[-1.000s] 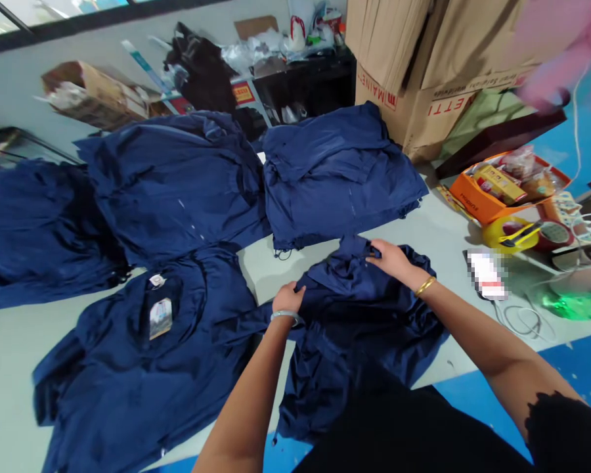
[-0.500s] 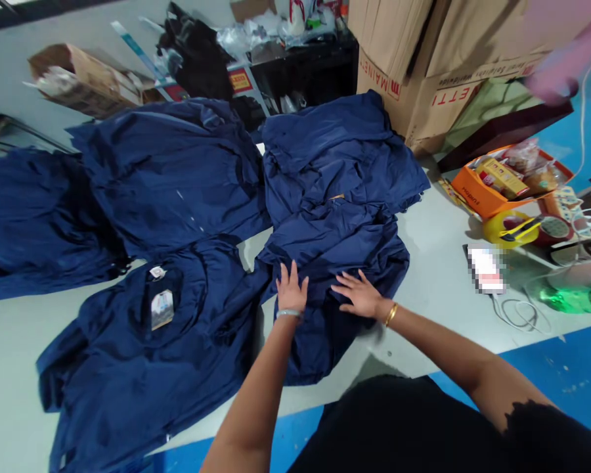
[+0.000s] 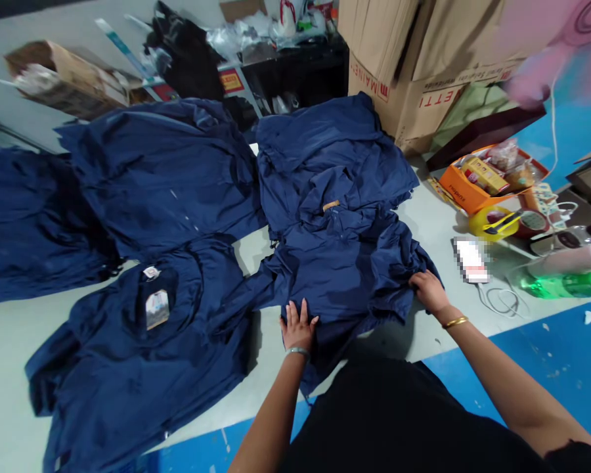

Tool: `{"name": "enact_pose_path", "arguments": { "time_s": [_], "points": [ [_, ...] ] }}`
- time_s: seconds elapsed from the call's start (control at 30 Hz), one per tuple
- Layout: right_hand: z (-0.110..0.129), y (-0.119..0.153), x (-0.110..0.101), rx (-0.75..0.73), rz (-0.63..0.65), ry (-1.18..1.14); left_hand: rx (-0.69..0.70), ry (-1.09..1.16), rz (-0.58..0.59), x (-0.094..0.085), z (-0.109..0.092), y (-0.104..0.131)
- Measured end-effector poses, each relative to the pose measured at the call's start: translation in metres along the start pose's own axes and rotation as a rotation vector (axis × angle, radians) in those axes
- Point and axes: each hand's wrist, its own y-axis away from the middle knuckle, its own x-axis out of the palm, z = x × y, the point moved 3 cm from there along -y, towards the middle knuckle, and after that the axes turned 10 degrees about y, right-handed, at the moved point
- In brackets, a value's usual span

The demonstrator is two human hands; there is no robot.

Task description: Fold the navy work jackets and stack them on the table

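Note:
A navy garment (image 3: 335,263) lies front and centre on the pale table (image 3: 256,251). My left hand (image 3: 298,328) rests flat on its lower left part, fingers spread. At the garment's right side my right hand (image 3: 429,291) has its fingers closed on the edge of the navy cloth. Behind it is a pile of navy garments (image 3: 325,138) with a small tan label. Another navy garment (image 3: 142,368) with a white neck label and a paper tag (image 3: 157,309) is spread at the left.
More navy piles (image 3: 162,177) stand at the back left. Cardboard boxes (image 3: 398,79) are behind. On the right are an orange box (image 3: 465,194), yellow tape (image 3: 492,223), a phone (image 3: 471,260) with a white cable, and a green bottle (image 3: 571,282).
My right hand has moved right and closed on the cloth edge. The front garment is spread wider to the right. My left hand has shifted slightly down, still flat.

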Motion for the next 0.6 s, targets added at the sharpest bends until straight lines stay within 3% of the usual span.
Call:
{"name": "enact_pose_path", "arguments": {
  "time_s": [0.07,0.13,0.27,0.33,0.43,0.5,0.6],
  "points": [
    [-0.019,0.008,-0.007,0.222,-0.048,-0.086,-0.008,0.014,-0.011,0.000,0.000,0.000],
    [-0.031,0.015,-0.012,0.419,0.005,-0.147,-0.004,0.021,-0.010,-0.003,0.002,0.000],
    [-0.029,0.018,-0.029,0.478,0.287,-0.115,-0.032,0.025,0.047,-0.015,0.008,-0.006],
    [-0.014,0.017,-0.037,0.464,0.360,-0.019,-0.058,0.013,0.073,-0.024,0.005,-0.008],
    [0.028,0.014,-0.033,0.335,0.277,0.083,-0.032,0.000,0.052,-0.035,-0.012,-0.004],
    [0.061,0.015,-0.014,0.238,0.253,0.099,0.000,0.024,0.052,-0.034,-0.026,0.006],
    [0.096,0.021,0.020,0.209,0.297,0.036,-0.056,0.053,0.132,-0.021,-0.035,0.023]
  ]
}}
